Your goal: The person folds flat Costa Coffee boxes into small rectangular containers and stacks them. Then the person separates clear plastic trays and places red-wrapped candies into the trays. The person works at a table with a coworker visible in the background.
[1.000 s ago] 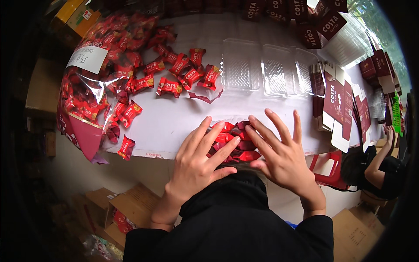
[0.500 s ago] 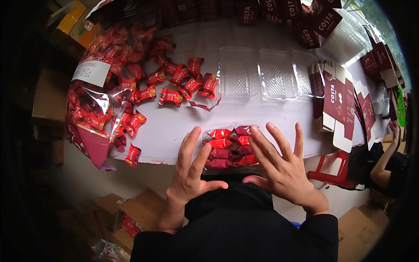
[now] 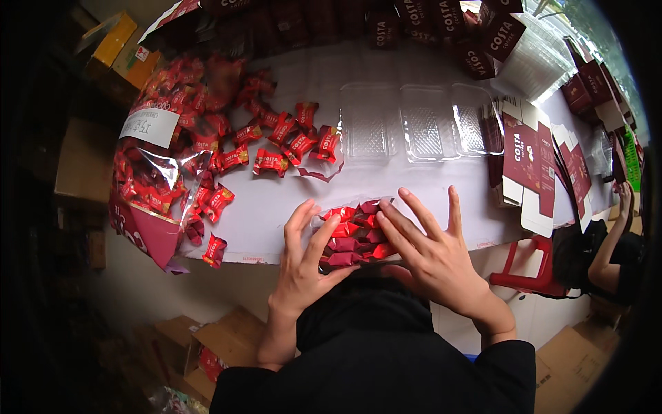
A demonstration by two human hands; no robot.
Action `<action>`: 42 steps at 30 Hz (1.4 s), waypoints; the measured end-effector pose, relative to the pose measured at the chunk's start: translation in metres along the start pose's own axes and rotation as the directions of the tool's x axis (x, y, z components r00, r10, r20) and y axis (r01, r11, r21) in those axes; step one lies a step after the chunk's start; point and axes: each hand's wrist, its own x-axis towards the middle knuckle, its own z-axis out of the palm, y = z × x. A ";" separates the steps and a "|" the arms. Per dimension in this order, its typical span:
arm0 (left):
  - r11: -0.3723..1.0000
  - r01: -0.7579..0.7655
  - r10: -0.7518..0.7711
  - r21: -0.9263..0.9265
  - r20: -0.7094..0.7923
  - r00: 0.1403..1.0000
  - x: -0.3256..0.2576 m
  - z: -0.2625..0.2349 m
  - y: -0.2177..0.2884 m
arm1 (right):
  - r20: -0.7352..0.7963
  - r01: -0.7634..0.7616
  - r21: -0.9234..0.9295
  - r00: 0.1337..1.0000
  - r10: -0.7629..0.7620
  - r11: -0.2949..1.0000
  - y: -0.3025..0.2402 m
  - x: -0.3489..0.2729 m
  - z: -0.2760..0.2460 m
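A clear plastic tray at the table's near edge holds two columns of twist-wrapped candies, some bright red, others dark red. My left hand grips the tray's left side, its fingers bent along the wall and its thumb at the near edge. On the other side my right hand has its thumb, partly hidden, at the near edge. Two of its fingers press along the right column while the outer ones spread away. The tray looks slightly tilted between both hands.
A large clear bag of red candies lies open at the left, with loose candies spilled beside it. Clear trays stand farther back. Flattened maroon cartons lie at the right, near a red stool and another person's arm.
My hands have closed in on the tray from both sides. My left thumb has come up to its near edge, and the tray has shifted slightly left and tilted.
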 end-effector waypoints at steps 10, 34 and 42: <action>0.842 -0.433 0.368 0.320 0.246 0.897 0.018 -0.007 0.016 | -0.331 0.143 0.031 0.935 -0.125 0.989 0.022 -0.017 0.018; 0.925 -0.304 0.288 0.228 0.102 0.952 0.019 -0.009 0.010 | -0.083 0.096 -0.036 0.992 -0.099 0.995 0.009 0.010 0.011; 0.901 -0.288 0.223 0.325 0.221 0.949 0.019 -0.017 0.007 | -0.085 0.079 -0.082 0.993 -0.086 0.993 0.008 0.009 0.015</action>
